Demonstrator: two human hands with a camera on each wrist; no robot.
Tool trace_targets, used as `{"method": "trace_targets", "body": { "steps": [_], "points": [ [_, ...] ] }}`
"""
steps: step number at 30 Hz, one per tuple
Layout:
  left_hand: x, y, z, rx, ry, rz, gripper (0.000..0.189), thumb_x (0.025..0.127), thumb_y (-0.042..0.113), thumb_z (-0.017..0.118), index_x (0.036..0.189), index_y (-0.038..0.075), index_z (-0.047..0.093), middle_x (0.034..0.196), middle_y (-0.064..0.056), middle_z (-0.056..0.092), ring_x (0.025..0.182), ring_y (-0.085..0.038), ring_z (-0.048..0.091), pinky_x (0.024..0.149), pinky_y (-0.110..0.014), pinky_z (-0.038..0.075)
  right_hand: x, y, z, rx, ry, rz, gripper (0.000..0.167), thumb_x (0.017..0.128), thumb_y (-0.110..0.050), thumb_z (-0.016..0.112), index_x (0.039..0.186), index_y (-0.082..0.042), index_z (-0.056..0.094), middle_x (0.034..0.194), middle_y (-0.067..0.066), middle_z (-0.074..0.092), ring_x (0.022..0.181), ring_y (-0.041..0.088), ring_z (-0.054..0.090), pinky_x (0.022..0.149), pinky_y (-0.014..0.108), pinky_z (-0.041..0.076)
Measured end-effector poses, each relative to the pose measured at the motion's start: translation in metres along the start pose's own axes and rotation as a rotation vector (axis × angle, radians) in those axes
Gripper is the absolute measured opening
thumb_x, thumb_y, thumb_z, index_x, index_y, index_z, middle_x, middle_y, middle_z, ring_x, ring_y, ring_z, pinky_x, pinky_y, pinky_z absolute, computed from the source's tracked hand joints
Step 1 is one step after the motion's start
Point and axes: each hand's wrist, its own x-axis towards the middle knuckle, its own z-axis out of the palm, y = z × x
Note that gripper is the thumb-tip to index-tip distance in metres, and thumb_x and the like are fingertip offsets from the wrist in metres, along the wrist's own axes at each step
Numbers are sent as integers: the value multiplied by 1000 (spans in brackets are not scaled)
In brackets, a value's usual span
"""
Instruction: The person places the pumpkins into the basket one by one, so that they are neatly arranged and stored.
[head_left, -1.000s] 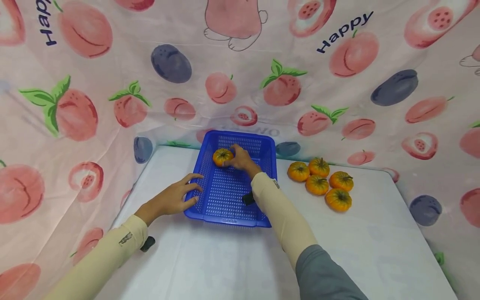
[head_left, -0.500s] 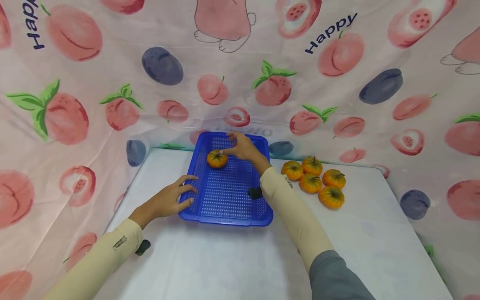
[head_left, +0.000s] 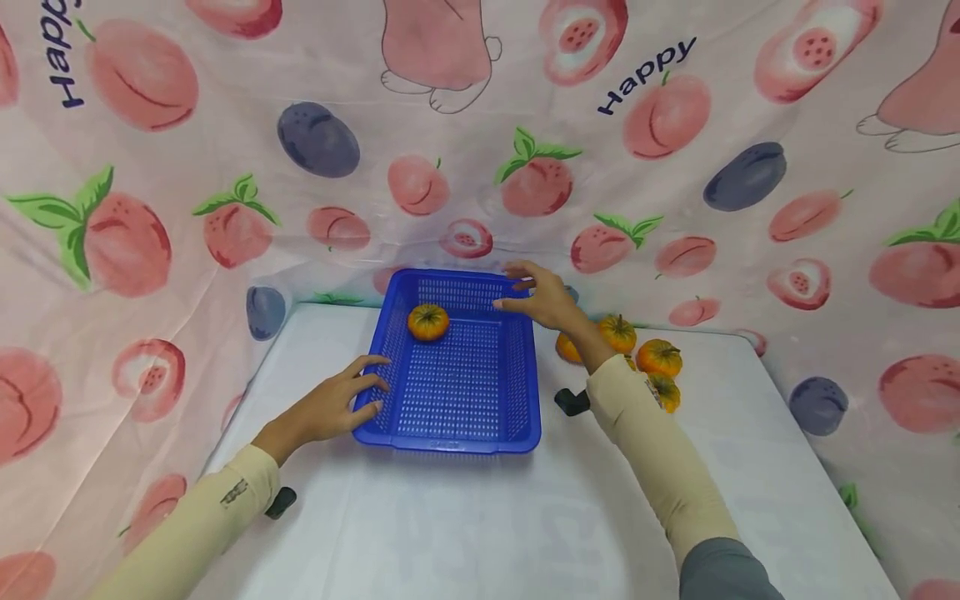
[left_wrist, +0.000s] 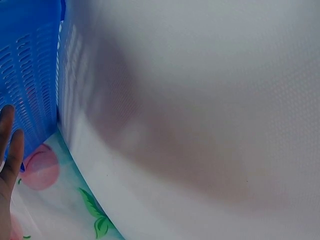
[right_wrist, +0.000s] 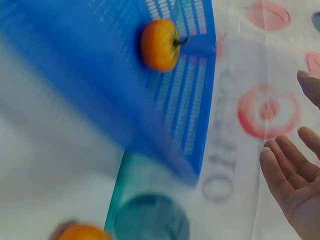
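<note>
A blue plastic basket (head_left: 450,446) with slotted walls stands on the white table. One small orange pumpkin (head_left: 428,322) lies in its far left corner; the right wrist view also has this pumpkin (right_wrist: 161,45) inside the basket. My left hand (head_left: 337,402) is at the basket's left rim with fingers spread; whether it touches the rim I cannot tell. Above the basket's far right corner my right hand (head_left: 546,297) hangs with parted fingers and holds nothing. Several more pumpkins (head_left: 660,357) sit to the right of the basket, partly hidden behind the right forearm.
A pink fruit-print cloth (head_left: 465,167) hangs behind and beside the white table (head_left: 480,525). Each wrist wears a dark camera piece, such as the black block (head_left: 572,402) under the right sleeve.
My right hand has let go of the pumpkin in the basket and moved right, towards the other pumpkins. The left hand has stayed at the left rim.
</note>
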Motion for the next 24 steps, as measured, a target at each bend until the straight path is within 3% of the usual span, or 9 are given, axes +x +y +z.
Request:
{"method": "trace_targets", "body": {
  "steps": [7,14,17,21,24],
  "points": [
    [-2,0,0,-6,-1,3,28,96,30,60,120,18,66,158,-6,36,133,-41,52,104,-58,49,-50,34,-30,-46,23,116,71,87,-41,78,145,-13,48,147,13,52,132,38,53,105,55,50],
    [-1,-1,0,6,7,13,27,96,31,60,120,19,66,157,-6,37,131,-40,54,103,-57,50,-100,68,-50,-82,54,126,59,90,-27,76,140,-8,51,143,18,54,128,41,55,105,56,49],
    [-1,-1,1,5,8,18,27,96,31,61,120,18,66,157,-6,37,130,-40,54,103,-57,50,-118,81,-56,-80,72,150,59,91,-31,75,140,-9,51,142,18,54,129,41,54,105,57,48],
    [-1,-1,1,5,9,13,27,97,31,61,120,18,66,157,-6,37,131,-41,54,103,-58,50,-140,98,-62,-106,124,185,63,90,-40,75,139,-7,52,141,20,55,126,43,55,105,58,48],
    [-2,0,1,3,6,9,27,96,31,61,120,18,66,157,-7,37,132,-41,53,103,-58,50,-155,110,-63,-128,190,221,59,92,-35,74,138,-5,53,138,23,56,124,44,56,104,58,49]
  ]
}}
